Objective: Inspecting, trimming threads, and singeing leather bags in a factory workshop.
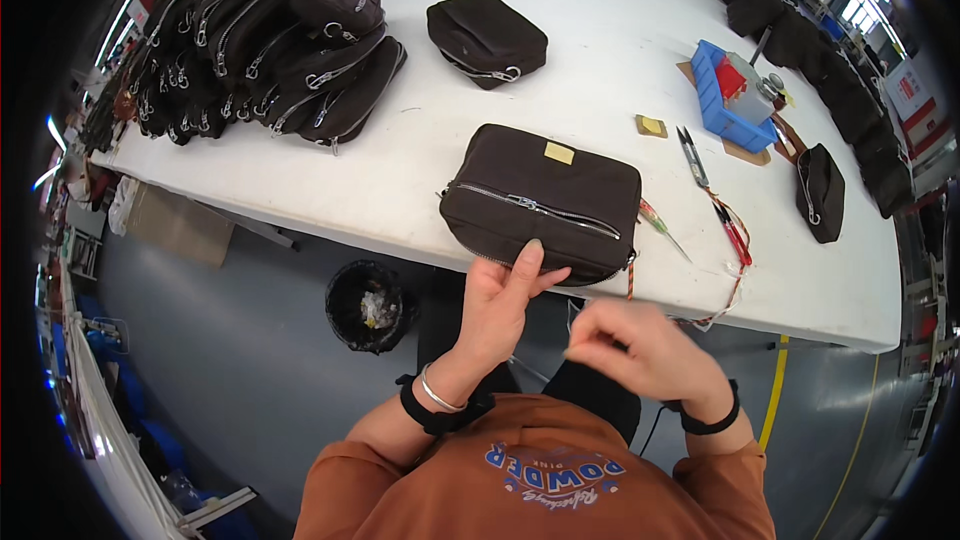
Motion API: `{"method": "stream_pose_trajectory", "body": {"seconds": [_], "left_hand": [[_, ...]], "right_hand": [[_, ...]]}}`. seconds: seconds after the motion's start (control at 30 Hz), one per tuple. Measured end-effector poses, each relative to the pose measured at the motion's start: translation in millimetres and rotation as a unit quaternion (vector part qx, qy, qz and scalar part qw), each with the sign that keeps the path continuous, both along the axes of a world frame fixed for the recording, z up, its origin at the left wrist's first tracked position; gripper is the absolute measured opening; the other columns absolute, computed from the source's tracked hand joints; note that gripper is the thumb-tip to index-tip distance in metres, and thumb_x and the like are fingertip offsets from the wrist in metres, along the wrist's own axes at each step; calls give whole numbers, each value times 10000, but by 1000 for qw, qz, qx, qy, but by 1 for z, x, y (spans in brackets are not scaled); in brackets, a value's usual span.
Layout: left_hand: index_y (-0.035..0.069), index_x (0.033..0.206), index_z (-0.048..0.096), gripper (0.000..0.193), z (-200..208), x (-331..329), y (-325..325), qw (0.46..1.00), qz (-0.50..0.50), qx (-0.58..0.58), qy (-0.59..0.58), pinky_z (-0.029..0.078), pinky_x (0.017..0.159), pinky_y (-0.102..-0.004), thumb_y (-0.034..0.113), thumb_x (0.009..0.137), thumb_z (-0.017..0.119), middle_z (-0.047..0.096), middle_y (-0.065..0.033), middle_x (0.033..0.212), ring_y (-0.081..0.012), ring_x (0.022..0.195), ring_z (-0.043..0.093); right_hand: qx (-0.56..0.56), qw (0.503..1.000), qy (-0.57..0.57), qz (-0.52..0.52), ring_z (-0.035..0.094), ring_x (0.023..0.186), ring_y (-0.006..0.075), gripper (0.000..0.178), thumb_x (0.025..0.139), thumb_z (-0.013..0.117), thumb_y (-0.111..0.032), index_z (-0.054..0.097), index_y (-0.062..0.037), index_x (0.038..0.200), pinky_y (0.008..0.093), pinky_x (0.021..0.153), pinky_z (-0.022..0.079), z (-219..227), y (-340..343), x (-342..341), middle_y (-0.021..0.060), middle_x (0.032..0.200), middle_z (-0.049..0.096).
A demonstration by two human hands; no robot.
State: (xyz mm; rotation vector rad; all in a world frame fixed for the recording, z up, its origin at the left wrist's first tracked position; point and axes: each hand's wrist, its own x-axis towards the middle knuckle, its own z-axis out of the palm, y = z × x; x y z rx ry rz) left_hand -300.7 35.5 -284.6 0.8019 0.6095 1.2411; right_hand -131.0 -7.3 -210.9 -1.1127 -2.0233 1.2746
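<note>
A dark brown zippered pouch (pixel 540 195) lies at the table's front edge, with a silver zipper across its face and a small yellow patch (pixel 559 152) near its far edge. My left hand (pixel 500 305) grips the pouch's near edge, thumb on top and the other fingers partly hidden below. Just off the table edge, to the right, my right hand (pixel 640 345) is closed with its fingers curled together and apart from the pouch. A thin pale strand shows beside its fingertips, but what they pinch cannot be made out.
Similar dark pouches form a large pile (pixel 270 50) at the left; another pouch (pixel 488 38) lies farther back. At right are black thread snips (pixel 692 155), a red-handled tool (pixel 735 235), a pointed awl (pixel 665 230) and a blue bin (pixel 715 105). A black waste bin (pixel 345 305) stands below.
</note>
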Motion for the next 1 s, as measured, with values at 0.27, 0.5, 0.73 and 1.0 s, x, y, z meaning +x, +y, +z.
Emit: {"method": "stream_pose_trajectory", "body": {"seconds": [0.27,0.5,0.73,1.0], "left_hand": [[1,1138,515,240,6,-11,-5,999,14,-34,8,527,874,-360,174,981,463,612,-123,1109,-215,1012,618],[-8,1138,510,289,10,-34,-9,996,-43,-37,65,518,878,-334,231,995,434,600,-118,1115,-201,1026,607],[-37,1195,505,392,5,-49,-33,972,-181,15,147,523,830,-302,288,1004,396,619,-116,1061,-177,979,614],[-10,779,621,513,-14,-63,-43,952,-122,24,279,267,442,-206,376,1005,371,478,18,557,-43,477,354]], "right_hand": [[57,994,-90,32,589,738,317,82,825,609,-59,560,1,851,377,639,464,-66,-15,-9,133,802,586],[38,999,-14,-31,589,670,272,98,833,624,-54,557,16,840,348,597,455,-57,-11,-15,127,760,578],[-33,987,115,-105,616,665,152,102,873,604,-69,573,27,890,275,596,486,-55,-8,-35,94,785,623],[-161,955,232,-94,632,902,140,262,959,491,-111,526,39,1171,255,753,529,-51,-6,-55,108,995,640]]}}
